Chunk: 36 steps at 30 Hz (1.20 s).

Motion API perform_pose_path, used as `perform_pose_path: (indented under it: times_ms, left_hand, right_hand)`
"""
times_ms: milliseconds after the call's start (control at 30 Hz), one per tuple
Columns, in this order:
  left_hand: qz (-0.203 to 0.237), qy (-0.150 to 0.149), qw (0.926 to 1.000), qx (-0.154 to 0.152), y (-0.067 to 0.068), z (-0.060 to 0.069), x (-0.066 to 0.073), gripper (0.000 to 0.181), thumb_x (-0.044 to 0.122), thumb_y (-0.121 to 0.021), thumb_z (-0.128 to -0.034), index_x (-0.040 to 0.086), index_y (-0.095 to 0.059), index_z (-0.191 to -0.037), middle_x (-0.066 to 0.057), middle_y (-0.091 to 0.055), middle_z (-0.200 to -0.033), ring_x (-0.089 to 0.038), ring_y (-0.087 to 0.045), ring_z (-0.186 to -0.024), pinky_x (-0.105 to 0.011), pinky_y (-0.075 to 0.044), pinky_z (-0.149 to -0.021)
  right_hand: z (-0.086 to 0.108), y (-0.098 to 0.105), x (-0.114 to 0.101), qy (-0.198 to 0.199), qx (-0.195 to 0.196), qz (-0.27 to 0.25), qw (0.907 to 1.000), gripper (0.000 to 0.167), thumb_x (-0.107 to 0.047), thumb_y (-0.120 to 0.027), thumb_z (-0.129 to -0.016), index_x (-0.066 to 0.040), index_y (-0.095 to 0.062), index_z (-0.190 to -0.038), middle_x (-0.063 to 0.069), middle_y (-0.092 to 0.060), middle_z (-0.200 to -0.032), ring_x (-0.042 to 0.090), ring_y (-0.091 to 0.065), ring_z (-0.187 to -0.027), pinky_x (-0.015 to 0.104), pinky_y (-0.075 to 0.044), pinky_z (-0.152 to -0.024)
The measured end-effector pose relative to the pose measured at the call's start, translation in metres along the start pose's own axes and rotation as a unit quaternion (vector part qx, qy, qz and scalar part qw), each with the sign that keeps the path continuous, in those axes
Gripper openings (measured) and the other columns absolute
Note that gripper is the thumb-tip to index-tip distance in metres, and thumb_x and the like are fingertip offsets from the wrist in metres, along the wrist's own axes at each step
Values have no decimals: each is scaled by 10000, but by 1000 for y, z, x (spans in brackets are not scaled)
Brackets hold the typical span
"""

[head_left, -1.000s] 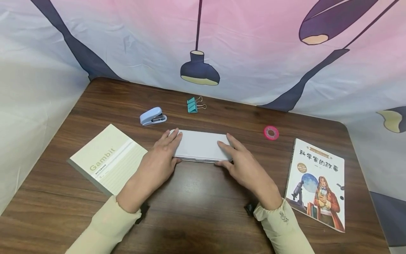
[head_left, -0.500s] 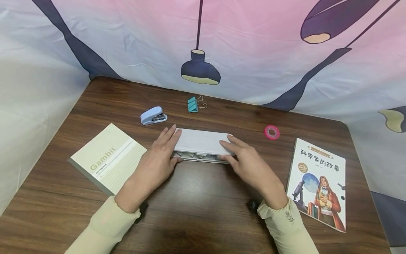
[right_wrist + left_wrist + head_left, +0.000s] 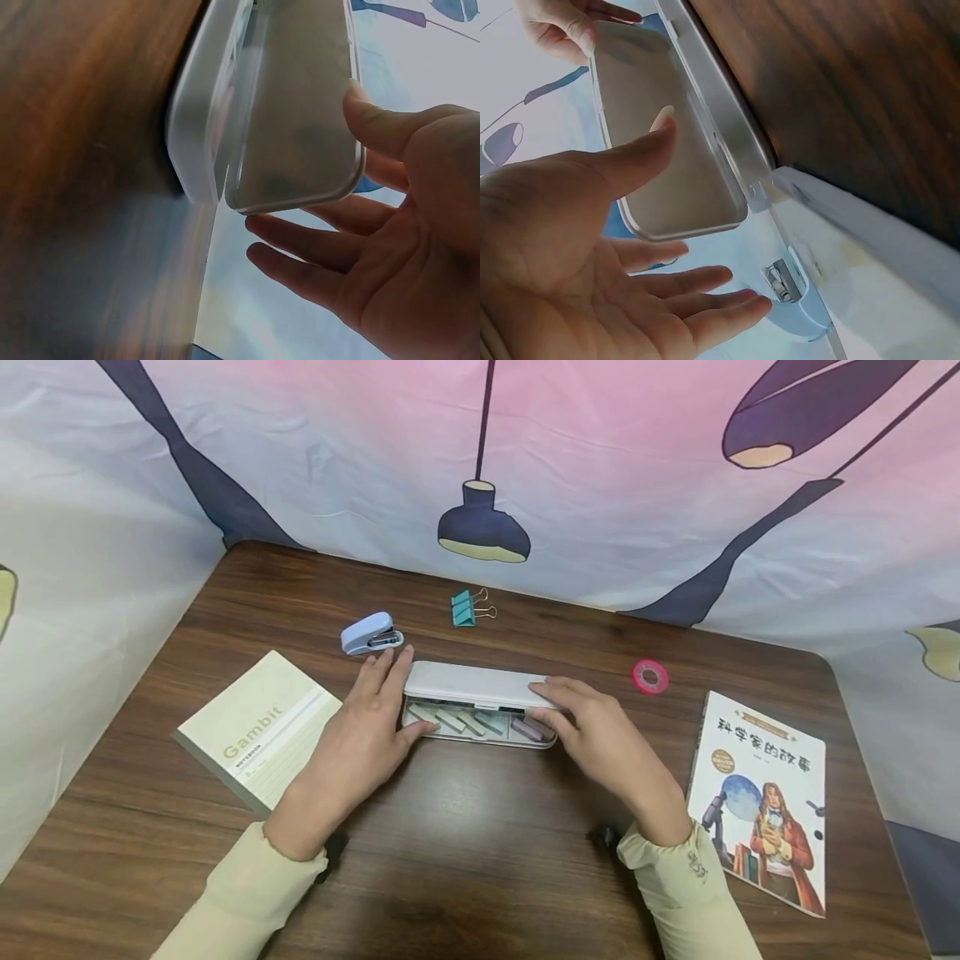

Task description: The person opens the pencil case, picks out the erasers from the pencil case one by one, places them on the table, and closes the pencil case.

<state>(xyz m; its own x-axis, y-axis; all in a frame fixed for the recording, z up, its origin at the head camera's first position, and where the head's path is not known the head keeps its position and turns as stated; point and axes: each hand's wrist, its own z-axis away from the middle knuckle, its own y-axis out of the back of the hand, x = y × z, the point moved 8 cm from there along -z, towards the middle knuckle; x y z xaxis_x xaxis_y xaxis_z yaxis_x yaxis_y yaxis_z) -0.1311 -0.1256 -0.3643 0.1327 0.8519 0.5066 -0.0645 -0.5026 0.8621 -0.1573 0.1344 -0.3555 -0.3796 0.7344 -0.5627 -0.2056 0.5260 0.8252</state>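
Observation:
A long white pencil case (image 3: 450, 678) lies at the middle of the table, its hinged lid (image 3: 292, 112) partly raised toward the back. Several pale short sticks (image 3: 471, 723) show in the tray below; their kind is unclear. My right hand (image 3: 611, 747) pinches the lid's right end, thumb at the front edge and fingers behind. At the left end is my left hand (image 3: 352, 743), fingers extended past the case. In the left wrist view that hand's thumb (image 3: 641, 154) stretches in front of the lid without a visible grip.
Behind the case sit a light blue stapler (image 3: 371, 633) and a teal binder clip (image 3: 463, 609). A cream notebook (image 3: 262, 727) lies to the left. On the right are a pink tape roll (image 3: 649, 677) and an illustrated book (image 3: 761, 802). A fabric backdrop hangs behind the table.
The lid has swung up from closed to partly raised, showing the sticks inside. My right hand has risen with it. My left hand's fingers have slid back off the lid's top.

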Motion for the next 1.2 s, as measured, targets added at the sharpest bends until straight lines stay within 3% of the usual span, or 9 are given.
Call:
perform_pose_path:
  times_ms: [533, 633, 733, 800, 933, 1100, 1200]
  left_hand:
    - [-38, 210, 9998, -31, 0, -2, -4, 1059, 260, -876, -1040, -60, -206, -1794, -358, -331, -1824, -557, -343, -1714, -706, -438, -1314]
    - [-86, 197, 9997, -116, -2, -3, -3, 1082, 274, -878, -1038, -46, -185, -1805, -336, -307, -1846, -549, -322, -1727, -704, -429, -1322]
    - [-131, 187, 9995, -196, -3, -3, -3, 1102, 290, -883, -1033, -35, -175, -1812, -325, -288, -1860, -546, -291, -1741, -705, -403, -1342]
    - [-154, 169, 9995, -226, -4, -2, -3, 1110, 300, -888, -1028, -35, -177, -1812, -320, -282, -1864, -548, -273, -1747, -701, -379, -1360]
    - [-170, 87, 9996, -226, -6, -3, -4, 1112, 311, -898, -1018, -31, -196, -1810, -309, -286, -1867, -552, -269, -1748, -698, -359, -1373]
    - [-168, -78, 9998, -67, -19, -7, -19, 1153, 378, -914, -997, 34, -195, -1829, -255, -271, -1891, -536, -267, -1755, -761, -396, -1318]
    - [-226, -168, 9996, 17, -26, -8, -26, 1161, 417, -910, -995, 77, -190, -1840, -220, -265, -1903, -535, -261, -1757, -801, -414, -1277]
  right_hand:
    - [-26, 17, 17, -389, 258, -432, 9980, 349, -290, -699, -1165, -101, -798, -1441, 139, -830, -1406, 355, -779, -1368, 605, -580, -1210]
    - [-32, 19, 20, -494, 391, -456, 9970, 332, -306, -696, -1168, -118, -804, -1419, 131, -858, -1313, 311, -808, -1128, 565, -619, -1113]
    - [-39, 22, 23, -660, 540, -487, 9952, 318, -319, -704, -1164, -125, -808, -1394, 128, -859, -1207, 280, -657, -859, 487, -584, -919]
    - [-43, 23, 26, -788, 620, -522, 9936, 312, -331, -714, -1159, -132, -812, -1378, 118, -851, -1185, 265, -588, -822, 442, -524, -860]
    - [-51, 24, 31, -881, 775, -633, 9911, 312, -351, -726, -1152, -125, -826, -1341, 113, -843, -1181, 259, -654, -919, 415, -526, -886]
    - [-59, 24, 38, -1014, 932, -846, 9869, 331, -399, -724, -1149, -129, -849, -1296, 71, -698, -876, 223, -572, -805, 348, -472, -765]
    - [-64, 23, 42, -1151, 990, -1019, 9832, 354, -446, -722, -1143, -139, -859, -1256, 15, -589, -782, 189, -533, -749, 310, -438, -693]
